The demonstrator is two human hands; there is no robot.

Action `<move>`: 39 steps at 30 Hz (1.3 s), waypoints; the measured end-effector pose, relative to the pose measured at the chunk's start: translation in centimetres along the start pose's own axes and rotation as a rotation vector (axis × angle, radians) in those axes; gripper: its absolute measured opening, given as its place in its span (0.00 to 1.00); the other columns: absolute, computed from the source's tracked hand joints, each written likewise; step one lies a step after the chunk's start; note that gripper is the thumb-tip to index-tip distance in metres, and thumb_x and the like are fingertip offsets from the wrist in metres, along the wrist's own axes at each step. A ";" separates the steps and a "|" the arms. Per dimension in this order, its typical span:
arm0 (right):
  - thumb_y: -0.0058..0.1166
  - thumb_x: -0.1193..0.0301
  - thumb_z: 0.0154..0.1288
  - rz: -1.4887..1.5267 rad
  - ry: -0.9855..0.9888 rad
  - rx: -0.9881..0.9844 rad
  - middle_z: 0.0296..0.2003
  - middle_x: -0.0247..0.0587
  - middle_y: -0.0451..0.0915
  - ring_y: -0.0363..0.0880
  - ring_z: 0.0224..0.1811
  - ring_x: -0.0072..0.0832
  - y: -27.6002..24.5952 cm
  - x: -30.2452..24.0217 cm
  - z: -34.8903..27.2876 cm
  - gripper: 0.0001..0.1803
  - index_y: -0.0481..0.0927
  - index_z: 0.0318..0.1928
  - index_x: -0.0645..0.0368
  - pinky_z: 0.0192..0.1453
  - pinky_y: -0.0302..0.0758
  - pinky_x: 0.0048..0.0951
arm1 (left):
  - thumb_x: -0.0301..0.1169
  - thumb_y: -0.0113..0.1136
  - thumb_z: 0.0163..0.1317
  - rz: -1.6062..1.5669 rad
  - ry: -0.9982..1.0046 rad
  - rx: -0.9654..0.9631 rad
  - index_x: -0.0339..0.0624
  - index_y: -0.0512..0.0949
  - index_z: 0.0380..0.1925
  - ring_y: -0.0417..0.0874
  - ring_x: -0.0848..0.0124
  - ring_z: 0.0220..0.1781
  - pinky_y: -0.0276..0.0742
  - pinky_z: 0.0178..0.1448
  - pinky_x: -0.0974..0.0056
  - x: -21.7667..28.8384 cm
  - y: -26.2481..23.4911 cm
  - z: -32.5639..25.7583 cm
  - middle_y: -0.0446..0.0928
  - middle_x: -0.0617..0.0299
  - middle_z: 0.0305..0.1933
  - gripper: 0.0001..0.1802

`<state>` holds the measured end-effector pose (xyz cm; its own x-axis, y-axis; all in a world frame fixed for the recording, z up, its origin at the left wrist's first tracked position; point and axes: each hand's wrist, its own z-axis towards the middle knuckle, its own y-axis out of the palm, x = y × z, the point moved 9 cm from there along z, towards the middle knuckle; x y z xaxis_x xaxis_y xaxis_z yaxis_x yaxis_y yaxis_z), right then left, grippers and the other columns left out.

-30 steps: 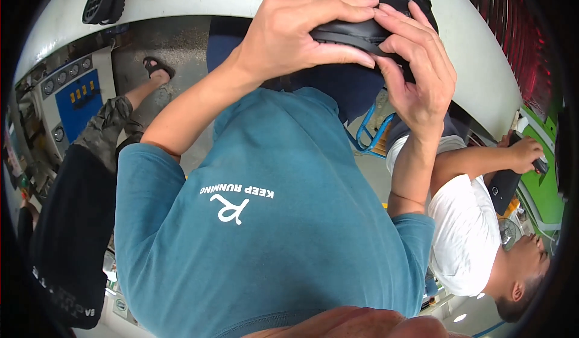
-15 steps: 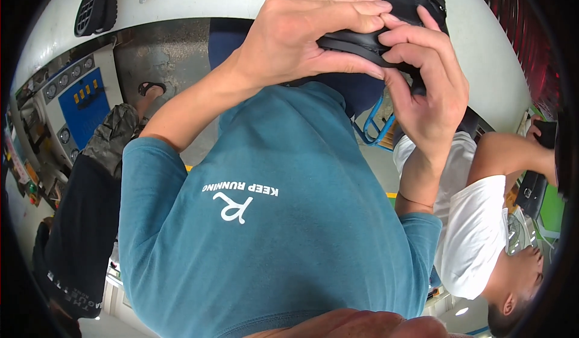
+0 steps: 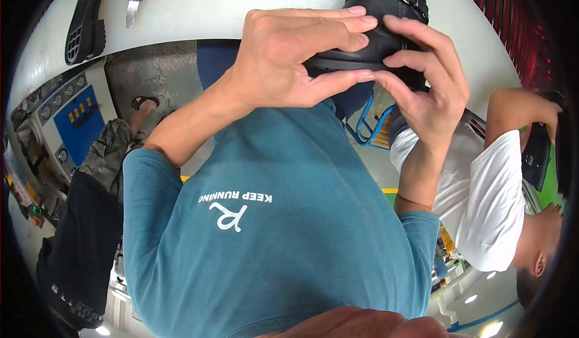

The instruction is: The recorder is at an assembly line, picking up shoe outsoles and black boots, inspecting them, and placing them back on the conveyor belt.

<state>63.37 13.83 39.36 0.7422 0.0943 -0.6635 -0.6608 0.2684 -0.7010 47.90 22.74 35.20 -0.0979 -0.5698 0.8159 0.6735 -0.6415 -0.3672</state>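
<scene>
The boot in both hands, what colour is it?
Black, with a buckled strap; the boot shows best in the head view.

black boot (image 3: pixel 386 18) cut off above, sole perhaps behind hands (image 3: pixel 362 72)

- You've got a black leather boot with buckled straps (image 3: pixel 377 21) there, glossy upper, dark sole edge along its lower side.
- It sits at the rim of the white worktable (image 3: pixel 199 6), toe end pointing left.
- Buckles sit up by the shaft, top right; the middle is partly covered.
</scene>
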 end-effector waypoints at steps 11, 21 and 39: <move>0.81 0.78 0.59 0.023 0.015 -0.052 0.58 0.48 0.93 0.91 0.69 0.48 0.2 1.7 -0.9 0.15 0.84 0.42 0.64 0.79 0.82 0.53 | 0.40 0.89 0.54 0.327 0.169 0.117 0.43 0.90 0.39 0.98 0.60 0.60 0.96 0.52 0.59 1.8 0.6 1.2 0.96 0.61 0.54 0.20; 0.69 0.60 0.85 0.196 0.647 0.344 0.58 0.45 0.91 0.89 0.59 0.29 -3.7 12.9 -3.2 0.24 0.84 0.67 0.68 0.69 0.82 0.32 | 0.31 0.90 0.55 0.273 0.236 0.052 0.35 0.87 0.43 0.96 0.47 0.63 0.93 0.63 0.57 2.4 1.2 0.7 0.94 0.43 0.58 0.21; 0.75 0.72 0.76 0.024 -0.107 0.164 0.58 0.43 0.92 0.90 0.61 0.27 -9.1 -5.8 1.8 0.28 0.82 0.72 0.62 0.67 0.84 0.29 | 0.53 0.85 0.55 0.621 1.175 0.149 0.41 0.84 0.71 0.90 0.56 0.64 0.72 0.83 0.43 14.1 -0.8 10.3 0.89 0.56 0.59 0.46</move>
<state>65.33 12.60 50.07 0.7400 0.2019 -0.6416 -0.6578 0.4163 -0.6277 53.56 20.52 51.60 -0.2658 -0.8937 -0.3615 0.9015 -0.0976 -0.4216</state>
